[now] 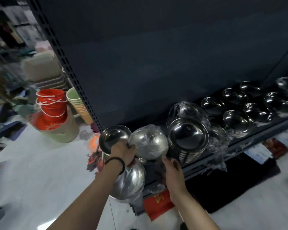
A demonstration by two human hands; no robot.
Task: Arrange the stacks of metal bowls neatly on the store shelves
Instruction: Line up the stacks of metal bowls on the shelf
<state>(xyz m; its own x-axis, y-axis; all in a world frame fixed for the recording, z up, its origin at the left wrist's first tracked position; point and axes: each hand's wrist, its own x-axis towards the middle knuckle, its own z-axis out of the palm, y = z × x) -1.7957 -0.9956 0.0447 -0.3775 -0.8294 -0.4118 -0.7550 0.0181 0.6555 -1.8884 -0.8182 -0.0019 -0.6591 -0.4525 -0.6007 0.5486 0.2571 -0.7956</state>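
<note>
A dark metal shelf (249, 138) carries several stacks of shiny metal bowls. At its left end stands an open bowl stack (113, 138), and my left hand (123, 152) grips its near rim. Beside it sits an upturned bowl wrapped in clear plastic (148, 143). Below my left wrist hangs another plastic-wrapped bowl bundle (130, 181). My right hand (172, 170) reaches to the shelf's front edge below a tilted wrapped stack (188, 136), fingers extended and holding nothing that I can see. More bowl stacks (236, 120) run along the shelf to the right.
A perforated shelf upright (70, 70) rises on the left. Orange buckets (51, 103), pastel cups (76, 100) and a green tub (63, 130) stand on the white floor beyond it. Red packaging (156, 205) and dark goods lie under the shelf.
</note>
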